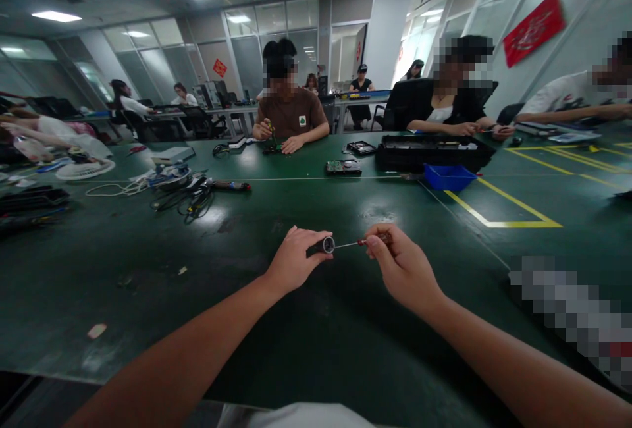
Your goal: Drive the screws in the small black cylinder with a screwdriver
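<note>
Your left hand (292, 262) pinches a small metal cylinder (328, 245); your right hand (402, 265) grips the red-handled screwdriver (363, 242), tip at the cylinder, above the green tabletop (247, 296). Both look light, rigid and slippery; hold the cylinder by its sides.

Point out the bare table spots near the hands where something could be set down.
Bare green table lies ahead of the left hand and right hand, up to the circuit board. Crowded: cables far left, blue tray right.
</note>
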`<action>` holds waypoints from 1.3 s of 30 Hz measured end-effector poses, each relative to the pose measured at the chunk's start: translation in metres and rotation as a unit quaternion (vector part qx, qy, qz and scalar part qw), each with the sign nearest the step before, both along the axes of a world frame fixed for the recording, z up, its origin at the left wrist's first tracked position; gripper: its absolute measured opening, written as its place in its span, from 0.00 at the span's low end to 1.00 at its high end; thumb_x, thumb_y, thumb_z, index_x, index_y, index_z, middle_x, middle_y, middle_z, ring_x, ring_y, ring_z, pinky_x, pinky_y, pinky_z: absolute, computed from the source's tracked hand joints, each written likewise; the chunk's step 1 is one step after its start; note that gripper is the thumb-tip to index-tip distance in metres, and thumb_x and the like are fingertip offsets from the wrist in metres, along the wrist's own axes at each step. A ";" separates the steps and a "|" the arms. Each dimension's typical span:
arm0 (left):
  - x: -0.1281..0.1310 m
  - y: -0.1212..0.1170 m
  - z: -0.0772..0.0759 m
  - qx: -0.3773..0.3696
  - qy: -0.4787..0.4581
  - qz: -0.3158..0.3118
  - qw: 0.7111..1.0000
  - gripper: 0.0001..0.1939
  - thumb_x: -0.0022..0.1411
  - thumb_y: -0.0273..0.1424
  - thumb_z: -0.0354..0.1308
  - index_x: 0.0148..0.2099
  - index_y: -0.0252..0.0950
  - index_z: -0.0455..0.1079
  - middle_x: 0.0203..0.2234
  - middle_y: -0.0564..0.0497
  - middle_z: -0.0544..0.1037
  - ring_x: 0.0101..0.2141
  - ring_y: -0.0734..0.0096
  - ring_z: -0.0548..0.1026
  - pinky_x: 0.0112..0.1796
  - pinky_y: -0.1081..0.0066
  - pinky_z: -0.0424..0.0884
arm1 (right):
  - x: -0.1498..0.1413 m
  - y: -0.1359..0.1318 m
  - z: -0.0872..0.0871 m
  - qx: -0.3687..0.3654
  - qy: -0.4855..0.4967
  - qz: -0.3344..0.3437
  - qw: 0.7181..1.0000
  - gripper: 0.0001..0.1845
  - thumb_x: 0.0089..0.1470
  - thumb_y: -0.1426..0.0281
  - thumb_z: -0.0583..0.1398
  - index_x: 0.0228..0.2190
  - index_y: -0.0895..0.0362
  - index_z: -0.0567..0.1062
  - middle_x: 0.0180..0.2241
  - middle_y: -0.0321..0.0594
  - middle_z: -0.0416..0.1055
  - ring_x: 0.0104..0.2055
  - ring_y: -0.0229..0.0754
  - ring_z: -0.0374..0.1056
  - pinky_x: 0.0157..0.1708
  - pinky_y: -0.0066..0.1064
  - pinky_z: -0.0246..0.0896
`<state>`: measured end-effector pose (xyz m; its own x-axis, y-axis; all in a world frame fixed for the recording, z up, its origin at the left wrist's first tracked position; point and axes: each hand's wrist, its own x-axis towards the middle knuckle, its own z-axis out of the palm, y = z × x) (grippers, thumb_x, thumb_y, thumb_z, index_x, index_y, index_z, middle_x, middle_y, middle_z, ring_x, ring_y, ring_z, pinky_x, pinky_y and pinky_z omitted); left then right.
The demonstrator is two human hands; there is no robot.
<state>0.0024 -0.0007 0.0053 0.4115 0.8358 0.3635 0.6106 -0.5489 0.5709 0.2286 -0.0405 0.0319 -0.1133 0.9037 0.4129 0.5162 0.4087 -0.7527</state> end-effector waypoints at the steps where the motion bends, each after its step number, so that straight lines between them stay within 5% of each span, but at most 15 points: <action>1: 0.000 0.000 0.000 -0.001 0.000 -0.002 1.000 0.20 0.63 0.37 0.63 0.57 0.44 0.71 0.51 0.49 0.77 0.53 0.59 0.72 0.62 0.47 0.52 | 0.000 0.000 0.000 0.013 -0.009 -0.011 1.000 0.11 0.66 0.61 0.52 0.38 0.53 0.69 0.28 0.36 0.69 0.29 0.42 0.67 0.30 0.34 0.59; 14: -0.001 0.001 -0.002 -0.017 0.013 -0.007 1.000 0.20 0.63 0.36 0.63 0.57 0.44 0.70 0.50 0.51 0.77 0.52 0.60 0.72 0.61 0.49 0.54 | -0.004 0.000 0.000 0.008 -0.021 0.008 1.000 0.10 0.65 0.62 0.54 0.38 0.54 0.71 0.29 0.38 0.73 0.31 0.42 0.70 0.32 0.35 0.62; 21: -0.003 0.002 -0.002 -0.022 0.014 -0.023 0.999 0.21 0.63 0.34 0.63 0.58 0.46 0.70 0.50 0.51 0.77 0.51 0.60 0.72 0.59 0.51 0.57 | -0.002 0.014 -0.008 -0.103 0.177 0.018 0.979 0.18 0.62 0.55 0.55 0.37 0.57 0.74 0.29 0.39 0.74 0.32 0.43 0.73 0.37 0.38 0.68; 27: -0.004 0.003 0.001 -0.032 -0.004 0.008 0.999 0.20 0.61 0.33 0.65 0.56 0.43 0.72 0.48 0.50 0.77 0.49 0.61 0.72 0.56 0.55 0.61 | -0.002 0.010 -0.009 -0.050 0.051 0.018 0.997 0.14 0.64 0.58 0.54 0.40 0.54 0.73 0.30 0.38 0.75 0.34 0.44 0.73 0.37 0.37 0.66; 39: -0.004 0.004 0.000 -0.029 -0.007 0.018 0.999 0.21 0.60 0.32 0.66 0.55 0.43 0.72 0.48 0.51 0.77 0.49 0.61 0.72 0.55 0.56 0.62 | -0.003 0.005 -0.012 -0.033 0.031 0.026 0.999 0.11 0.65 0.60 0.55 0.41 0.52 0.73 0.35 0.38 0.76 0.37 0.43 0.74 0.38 0.35 0.67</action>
<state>-0.0012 0.0032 0.0052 0.3764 0.8692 0.3205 0.6205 -0.4934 0.6095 0.2253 -0.0352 0.0203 -0.1377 0.9227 0.3602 0.4473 0.3824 -0.8085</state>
